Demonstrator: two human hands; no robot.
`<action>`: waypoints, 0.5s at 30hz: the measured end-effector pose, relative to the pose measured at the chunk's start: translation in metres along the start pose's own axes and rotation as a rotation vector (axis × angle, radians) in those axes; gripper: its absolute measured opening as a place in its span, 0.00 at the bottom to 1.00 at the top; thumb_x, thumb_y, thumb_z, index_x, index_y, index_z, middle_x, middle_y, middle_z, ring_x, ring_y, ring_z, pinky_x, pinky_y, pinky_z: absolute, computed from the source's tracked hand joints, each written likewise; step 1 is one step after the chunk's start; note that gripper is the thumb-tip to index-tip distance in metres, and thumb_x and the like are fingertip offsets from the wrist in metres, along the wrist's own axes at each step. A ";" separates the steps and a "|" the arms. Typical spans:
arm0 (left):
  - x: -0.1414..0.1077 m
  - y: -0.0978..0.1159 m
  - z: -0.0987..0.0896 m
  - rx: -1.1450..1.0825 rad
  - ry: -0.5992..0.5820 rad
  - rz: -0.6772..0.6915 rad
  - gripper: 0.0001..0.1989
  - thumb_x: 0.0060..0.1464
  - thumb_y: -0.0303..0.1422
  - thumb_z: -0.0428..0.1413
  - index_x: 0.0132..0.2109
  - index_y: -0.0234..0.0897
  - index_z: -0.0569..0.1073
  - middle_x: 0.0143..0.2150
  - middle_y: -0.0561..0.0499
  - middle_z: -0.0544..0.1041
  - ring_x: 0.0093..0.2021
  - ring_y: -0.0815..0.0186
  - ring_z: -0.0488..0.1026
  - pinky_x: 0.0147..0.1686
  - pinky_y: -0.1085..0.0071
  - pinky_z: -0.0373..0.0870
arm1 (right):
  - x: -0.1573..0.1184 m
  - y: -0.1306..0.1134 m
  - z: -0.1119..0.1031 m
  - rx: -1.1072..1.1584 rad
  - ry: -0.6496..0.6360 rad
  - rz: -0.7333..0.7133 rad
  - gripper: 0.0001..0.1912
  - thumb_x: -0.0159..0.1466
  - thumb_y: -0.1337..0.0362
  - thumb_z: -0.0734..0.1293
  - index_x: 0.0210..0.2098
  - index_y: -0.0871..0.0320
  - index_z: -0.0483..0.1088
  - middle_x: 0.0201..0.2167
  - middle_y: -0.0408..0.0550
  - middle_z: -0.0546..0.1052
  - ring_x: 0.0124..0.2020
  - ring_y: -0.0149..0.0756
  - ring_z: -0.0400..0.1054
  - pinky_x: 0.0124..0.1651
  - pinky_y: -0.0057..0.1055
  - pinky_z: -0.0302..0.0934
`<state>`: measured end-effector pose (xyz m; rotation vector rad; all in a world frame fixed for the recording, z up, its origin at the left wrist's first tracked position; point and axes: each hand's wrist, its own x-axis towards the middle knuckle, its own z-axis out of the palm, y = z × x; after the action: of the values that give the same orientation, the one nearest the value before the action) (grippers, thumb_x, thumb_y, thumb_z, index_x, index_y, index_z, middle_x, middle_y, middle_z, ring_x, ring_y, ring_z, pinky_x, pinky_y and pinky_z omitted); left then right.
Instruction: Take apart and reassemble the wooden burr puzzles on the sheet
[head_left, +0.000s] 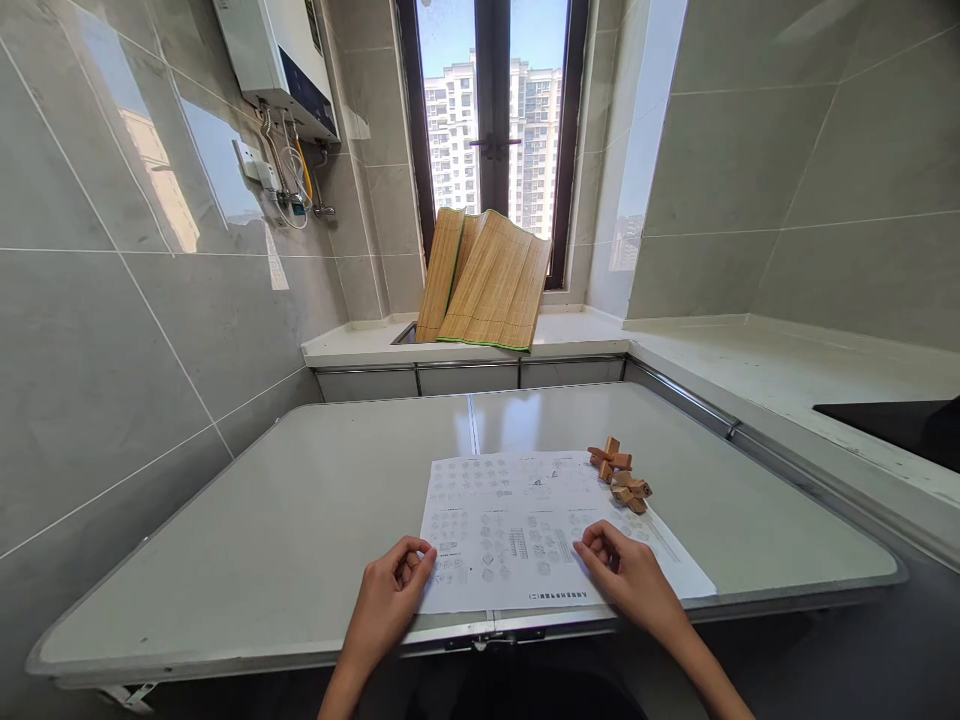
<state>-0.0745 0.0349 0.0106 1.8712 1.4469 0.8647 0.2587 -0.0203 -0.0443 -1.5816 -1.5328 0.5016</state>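
Note:
A printed paper sheet (517, 560) with rows of small diagrams lies flat near the table's front edge. My left hand (394, 590) rests at the sheet's left edge, its fingers curled with nothing visible in them. At the lower right part of the sheet is my right hand (626, 575), also loosely curled, with no object showing between thumb and fingers. Two wooden interlocking-block pieces stand close together at the sheet's upper right corner: one farther back (611, 460), the other nearer (631, 492), beyond my right hand.
The white folding table (300, 530) has a seam down its middle and a latch at the front. Behind it, folded bamboo mats (495, 280) lean on a white counter (577, 325) below a window. A black panel (885, 425) lies on the right counter.

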 end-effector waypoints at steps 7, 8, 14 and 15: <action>-0.001 0.001 -0.001 0.001 0.004 0.005 0.22 0.58 0.54 0.52 0.37 0.38 0.75 0.24 0.57 0.63 0.26 0.68 0.58 0.28 0.73 0.56 | 0.000 -0.004 -0.001 -0.007 0.014 -0.006 0.18 0.68 0.47 0.62 0.33 0.54 0.69 0.25 0.43 0.73 0.26 0.36 0.65 0.30 0.29 0.59; -0.001 0.001 -0.001 0.001 0.005 0.007 0.22 0.58 0.54 0.52 0.37 0.38 0.75 0.24 0.57 0.63 0.26 0.68 0.58 0.28 0.73 0.56 | 0.000 -0.004 -0.001 -0.013 0.020 -0.009 0.18 0.68 0.47 0.62 0.33 0.54 0.69 0.25 0.43 0.73 0.26 0.36 0.65 0.29 0.29 0.59; -0.002 0.005 -0.001 -0.008 0.033 0.025 0.22 0.57 0.53 0.54 0.36 0.37 0.76 0.24 0.56 0.66 0.25 0.68 0.60 0.27 0.73 0.58 | 0.001 -0.002 -0.001 -0.028 0.034 -0.019 0.20 0.67 0.45 0.62 0.33 0.54 0.70 0.24 0.43 0.73 0.25 0.36 0.65 0.28 0.29 0.60; -0.002 0.006 -0.001 -0.012 0.038 0.026 0.22 0.57 0.53 0.54 0.36 0.38 0.76 0.24 0.56 0.66 0.25 0.68 0.60 0.27 0.73 0.58 | 0.001 -0.002 -0.001 -0.028 0.030 -0.019 0.20 0.67 0.44 0.62 0.33 0.54 0.70 0.24 0.44 0.73 0.25 0.36 0.65 0.28 0.29 0.60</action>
<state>-0.0719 0.0317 0.0157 1.8781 1.4398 0.9240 0.2585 -0.0201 -0.0425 -1.5875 -1.5369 0.4454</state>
